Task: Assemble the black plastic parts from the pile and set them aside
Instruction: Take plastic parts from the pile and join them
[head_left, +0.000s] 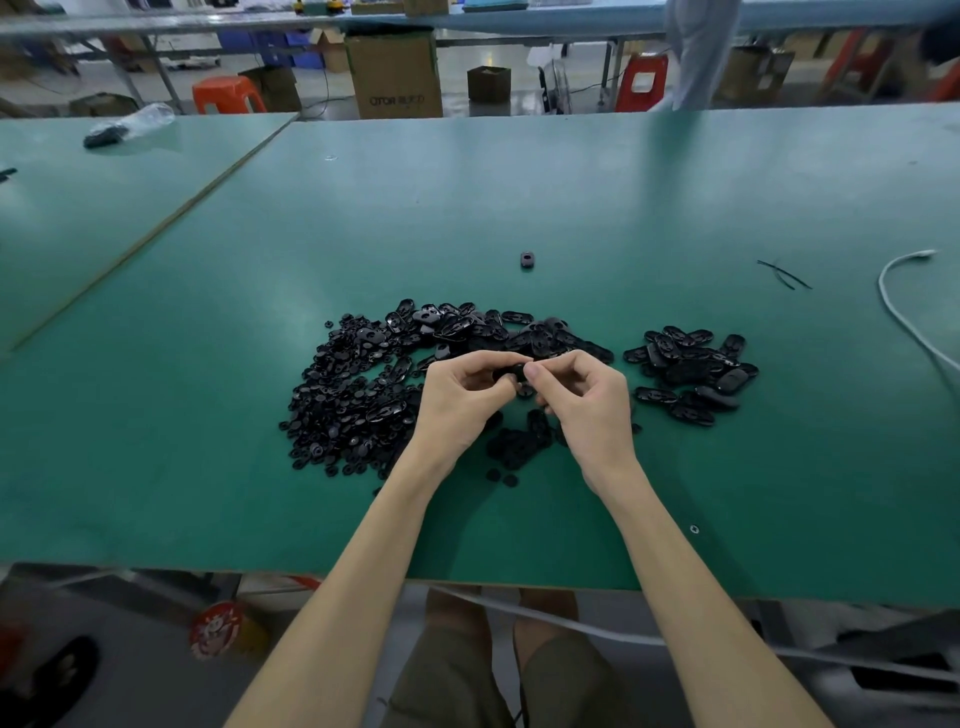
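Observation:
A big pile of black plastic parts (363, 384) lies on the green table (571, 208): small round pieces at the left, oval plates along the back. A smaller heap of oval parts (691, 374) sits to the right. My left hand (462, 395) and my right hand (582, 395) meet above the pile's middle, fingers curled, both pinching one black part (511, 375) between them. Most of that part is hidden by my fingers. A few more small round pieces (519, 447) lie under my wrists.
One single black part (527, 259) lies alone farther back. Thin black strips (784, 274) and a white cable (904, 312) are at the right. A clear bag with dark contents (124, 127) rests far left. Cardboard boxes and red stools stand beyond the table.

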